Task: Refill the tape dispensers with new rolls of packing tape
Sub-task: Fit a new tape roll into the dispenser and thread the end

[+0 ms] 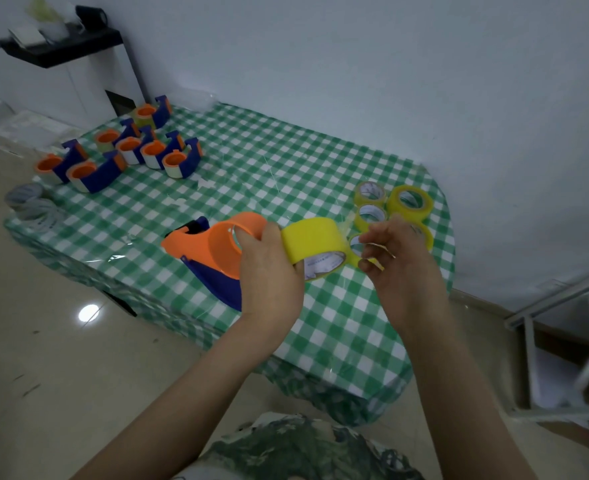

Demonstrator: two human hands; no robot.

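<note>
Left fingers (248, 237) grip dispenser (213, 252) and roll (312, 242); right fingers (367, 266) pinch the tape end (354, 260), which may fold and stick to itself

The dispenser (217, 251) at frame centre looked like smooth matt plastic, orange and blue. The yellow tape roll (312, 242) right of it had a dull, smooth face and a printed paper core. The worktop (269, 161) wore a checked cover under shiny clear film, creased in spots. Lower left, the floor (44, 341) was glossy tile, glare and all.
</note>
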